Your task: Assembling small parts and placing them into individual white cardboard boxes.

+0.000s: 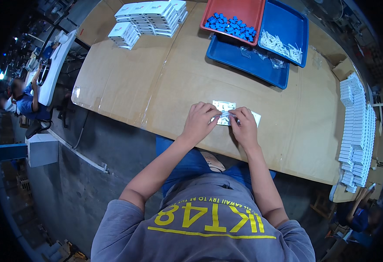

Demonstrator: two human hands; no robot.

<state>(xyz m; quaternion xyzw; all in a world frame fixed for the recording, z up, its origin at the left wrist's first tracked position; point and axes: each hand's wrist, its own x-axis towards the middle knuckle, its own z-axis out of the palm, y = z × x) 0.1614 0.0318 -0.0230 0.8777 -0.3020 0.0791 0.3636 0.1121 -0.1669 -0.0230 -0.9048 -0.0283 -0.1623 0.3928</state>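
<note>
A flat white rectangular plastic piece (224,105) with small dark details lies on the cardboard-covered table close to my body. My left hand (201,119) reaches it from the left, thumb and fingers closed at its edge. From the right, my right hand (244,127) bends its fingers down over the same piece, the fingertips pressed together near its middle. Whatever small part sits between the fingertips is too small to name. Another white piece (257,118) shows just beyond the right hand, partly covered by it.
Blue parts fill a red tray (241,11) at the back; white sticks lie in a blue tray (287,26). Below them, another blue tray (248,63) holds clear plastic bags. White boxes (150,17) stand back left, more stacks (356,131) far right. People sit at both sides.
</note>
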